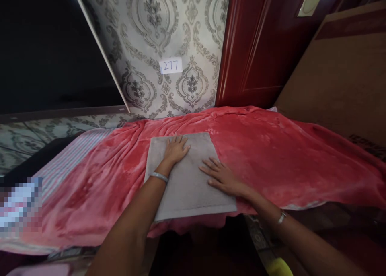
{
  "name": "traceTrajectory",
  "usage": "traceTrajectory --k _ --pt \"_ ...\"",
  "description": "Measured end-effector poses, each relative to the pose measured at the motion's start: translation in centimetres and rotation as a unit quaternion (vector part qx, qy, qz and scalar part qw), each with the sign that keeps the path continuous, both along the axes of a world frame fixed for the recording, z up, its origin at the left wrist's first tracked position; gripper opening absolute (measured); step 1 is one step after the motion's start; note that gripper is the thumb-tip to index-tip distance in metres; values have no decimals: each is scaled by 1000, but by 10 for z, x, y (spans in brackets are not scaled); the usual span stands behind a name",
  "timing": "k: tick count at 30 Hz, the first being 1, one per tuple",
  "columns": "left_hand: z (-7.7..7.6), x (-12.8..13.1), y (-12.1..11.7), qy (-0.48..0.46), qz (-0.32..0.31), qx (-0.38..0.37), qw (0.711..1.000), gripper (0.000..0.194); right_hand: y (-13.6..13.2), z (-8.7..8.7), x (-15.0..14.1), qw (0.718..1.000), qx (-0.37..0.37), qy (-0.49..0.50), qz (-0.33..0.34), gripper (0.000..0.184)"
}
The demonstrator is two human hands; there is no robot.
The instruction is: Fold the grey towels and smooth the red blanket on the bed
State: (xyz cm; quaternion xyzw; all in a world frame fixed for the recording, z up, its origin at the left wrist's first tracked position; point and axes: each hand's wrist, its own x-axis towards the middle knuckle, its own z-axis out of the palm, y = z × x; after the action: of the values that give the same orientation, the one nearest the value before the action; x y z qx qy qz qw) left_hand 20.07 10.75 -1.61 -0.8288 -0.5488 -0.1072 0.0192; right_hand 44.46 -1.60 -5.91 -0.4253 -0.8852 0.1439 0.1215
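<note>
1. The grey cloth (189, 183) lies spread on the red plush blanket (289, 159), its near edge close to the blanket's front edge.
2. The left hand (175, 149) rests palm down near the cloth's far edge, fingers spread, gripping nothing.
3. The right hand (221, 177) lies flat over the right side—fingers apart, also gripping nothing.
4. For good smoothing, I'd use light, even pressure, letting the left hand anchor while the right strokes outward.
5. The blanket looks soft and is rucked left of the cloth; pressing hard could drag both—easing those folds first should help the cloth lie flat.
</note>
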Motion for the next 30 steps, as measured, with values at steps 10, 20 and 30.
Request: traceTrajectory --k 10,20,30 --pt "12 0 -10 3 -19 -33 999 59 -105 4 4 997 -14 72 -9 54" --pt "7 4 -130 18 -221 -106 969 71 48 27 -25 973 58 223 -9 60" --pt "7 -23 -227 -124 -292 -144 937 52 60 1 -71 997 70 3 -39 56"
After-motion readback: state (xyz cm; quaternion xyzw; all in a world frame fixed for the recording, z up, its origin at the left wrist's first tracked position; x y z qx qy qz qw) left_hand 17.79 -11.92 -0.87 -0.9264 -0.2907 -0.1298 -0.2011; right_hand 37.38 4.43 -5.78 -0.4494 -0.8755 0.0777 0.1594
